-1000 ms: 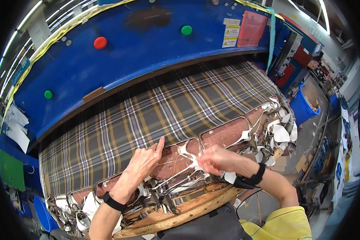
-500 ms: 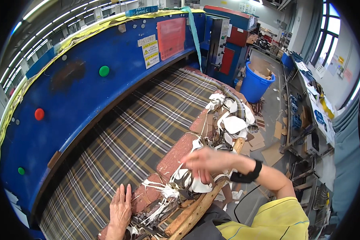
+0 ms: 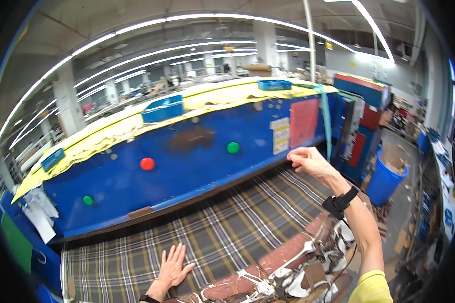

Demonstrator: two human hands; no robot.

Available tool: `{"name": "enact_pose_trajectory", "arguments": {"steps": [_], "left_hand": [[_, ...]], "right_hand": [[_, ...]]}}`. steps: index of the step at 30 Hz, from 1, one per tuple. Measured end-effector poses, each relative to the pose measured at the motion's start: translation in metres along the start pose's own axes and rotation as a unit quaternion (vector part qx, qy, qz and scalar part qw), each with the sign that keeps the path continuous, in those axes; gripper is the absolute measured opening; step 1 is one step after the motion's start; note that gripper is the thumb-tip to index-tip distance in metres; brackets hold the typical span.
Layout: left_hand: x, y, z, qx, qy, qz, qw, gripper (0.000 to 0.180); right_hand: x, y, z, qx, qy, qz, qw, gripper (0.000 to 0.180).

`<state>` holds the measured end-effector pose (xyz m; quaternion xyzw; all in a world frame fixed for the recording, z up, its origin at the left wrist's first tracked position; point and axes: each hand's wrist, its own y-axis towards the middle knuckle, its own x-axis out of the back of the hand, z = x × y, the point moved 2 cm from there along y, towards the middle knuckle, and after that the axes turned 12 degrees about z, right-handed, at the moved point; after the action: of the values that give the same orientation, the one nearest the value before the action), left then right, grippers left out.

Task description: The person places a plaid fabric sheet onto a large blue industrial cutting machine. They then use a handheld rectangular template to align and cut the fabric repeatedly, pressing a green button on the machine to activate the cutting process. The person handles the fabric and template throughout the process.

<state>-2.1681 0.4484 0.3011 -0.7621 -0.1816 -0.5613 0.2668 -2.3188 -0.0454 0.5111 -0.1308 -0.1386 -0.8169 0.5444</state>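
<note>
We see the left hand [image 3: 174,265] lying flat, palm down, on the plaid cloth [image 3: 227,227], its fingers [image 3: 178,251] spread wide and gripping nothing. A dark band sits on that wrist at the lower edge of the view. The cloth, checked in grey, brown and white, stretches across the worktop from the lower left up toward the right, running along the foot of the big blue machine [image 3: 187,151].

Our right hand [image 3: 308,161] is raised in the air, well above the cloth and in front of the machine's blue panel, near the pale label [image 3: 280,135] and the red sheet [image 3: 304,122] stuck there. Its fingers [image 3: 294,156] are curled in loosely; whether they pinch anything we cannot tell. A black wrist strap [image 3: 340,202] wraps the forearm, and a yellow sleeve [image 3: 371,288] shows at the bottom right.

On the near edge of the cloth, to the right of the left hand, lies a reddish-brown cut piece [image 3: 283,255], and beside it a tangle of white and dark scraps [image 3: 293,280] sits under the right forearm.

On the machine's face we see a red button [image 3: 147,163], a green button [image 3: 232,147] and a smaller green one [image 3: 88,200]. A blue bin [image 3: 384,182] stands on the floor at the right, past the end of the machine.
</note>
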Motion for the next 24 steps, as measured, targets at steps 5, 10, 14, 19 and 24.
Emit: {"name": "enact_pose_trajectory", "arguments": {"steps": [5, 10, 14, 19, 24], "left_hand": [[0.001, 0.004, -0.006, 0.001, -0.015, -0.002, 1.0, 0.082], [0.005, -0.018, 0.003, 0.023, 0.008, -0.02, 1.0, 0.081], [-0.001, -0.012, -0.002, -0.001, 0.039, -0.072, 0.997, 0.078], [-0.017, -0.005, 0.002, -0.004, 0.001, -0.095, 0.995, 0.077], [-0.013, -0.008, -0.002, 0.006, -0.027, -0.081, 0.996, 0.079]], "right_hand": [[-0.048, 0.072, 0.089, 0.184, -0.07, -0.005, 0.98, 0.047], [-0.154, 0.125, 0.184, 0.329, -0.169, 0.026, 0.929, 0.052], [-0.199, 0.185, 0.217, 0.502, -0.373, -0.059, 0.778, 0.045], [-0.198, 0.218, 0.226, 0.278, -0.454, 0.116, 0.839, 0.036], [-0.175, 0.244, 0.2, 0.449, -0.438, -0.07, 0.776, 0.04]]}}
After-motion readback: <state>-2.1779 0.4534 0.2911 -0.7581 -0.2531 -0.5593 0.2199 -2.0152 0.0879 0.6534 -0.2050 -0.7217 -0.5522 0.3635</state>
